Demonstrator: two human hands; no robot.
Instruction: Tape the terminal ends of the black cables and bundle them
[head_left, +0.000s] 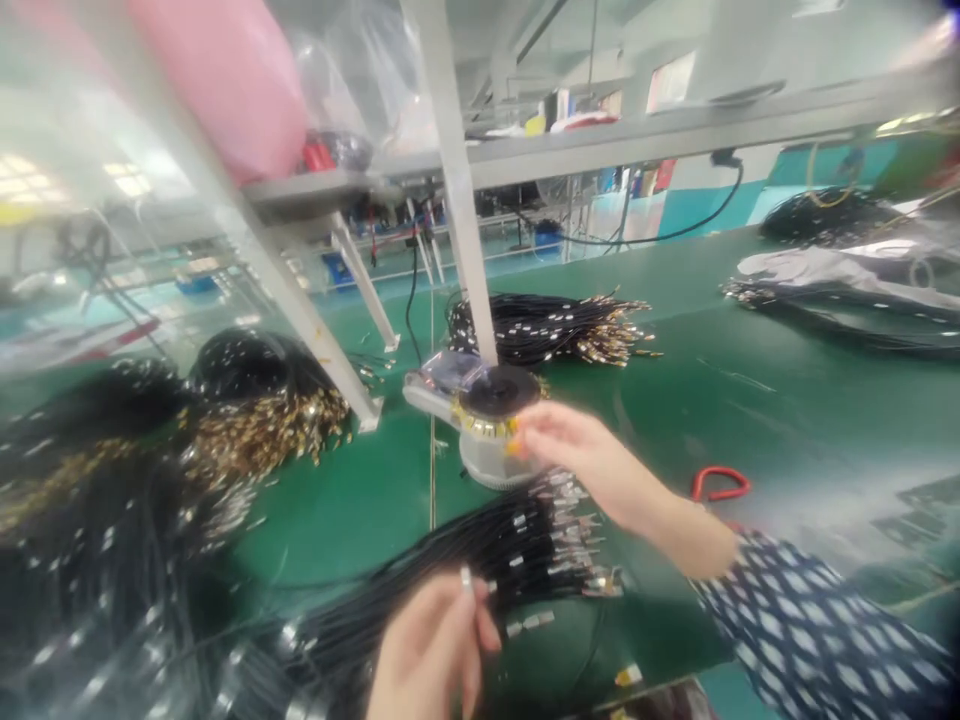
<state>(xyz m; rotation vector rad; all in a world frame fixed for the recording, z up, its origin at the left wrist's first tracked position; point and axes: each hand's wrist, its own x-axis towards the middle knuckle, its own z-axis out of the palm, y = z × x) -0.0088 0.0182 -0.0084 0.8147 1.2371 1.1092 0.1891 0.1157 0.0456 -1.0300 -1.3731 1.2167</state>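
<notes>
My left hand (431,650) is at the bottom centre, its fingers pinched round the silver end of a thin black cable (466,580). That cable belongs to a bundle of black cables (517,545) with metal connectors lying across the green table (750,400). My right hand (577,445) reaches forward in a dotted dark sleeve. Its fingertips are closed at the rim of a small round device (491,405) with a black top and a ring of gold parts. Whether they pinch something there is hidden by blur.
More black cable bundles lie behind the device (555,325), at the left (255,400) and at the far right (847,290). Slanted metal frame legs (457,180) stand on the table. Red-handled scissors (720,483) lie right of my forearm. Clear plastic bags hang left.
</notes>
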